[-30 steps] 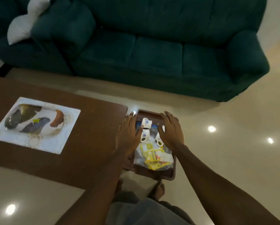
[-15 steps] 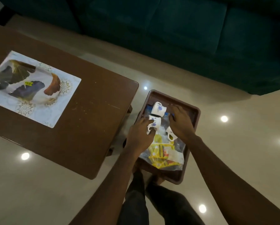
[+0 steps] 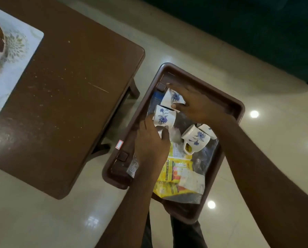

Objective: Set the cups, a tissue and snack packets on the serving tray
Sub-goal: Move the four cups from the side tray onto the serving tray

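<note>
A brown serving tray point(image 3: 228, 104) sits low beside the table, over my legs. Several white cups with blue flowers lie in it. My right hand point(image 3: 201, 104) grips the far cup point(image 3: 172, 98) near the tray's far corner. My left hand point(image 3: 150, 142) holds the handle side of a second cup point(image 3: 163, 117) just below it. A third cup point(image 3: 194, 140) lies on its side at the middle, and another cup point(image 3: 207, 130) is partly hidden under my right forearm. Yellow snack packets point(image 3: 171, 176) in clear plastic and a white tissue point(image 3: 192, 181) fill the tray's near half.
A dark brown coffee table point(image 3: 69, 97) stands to the left of the tray, with a printed placemat point(image 3: 11, 56) at its far left. A dark green sofa point(image 3: 257, 31) runs along the top right. Glossy cream floor tiles point(image 3: 274, 133) surround everything.
The view has tilted down and moved closer to the tray. My right hand has shifted onto the far cup, and my left hand has closed on the cup below it.
</note>
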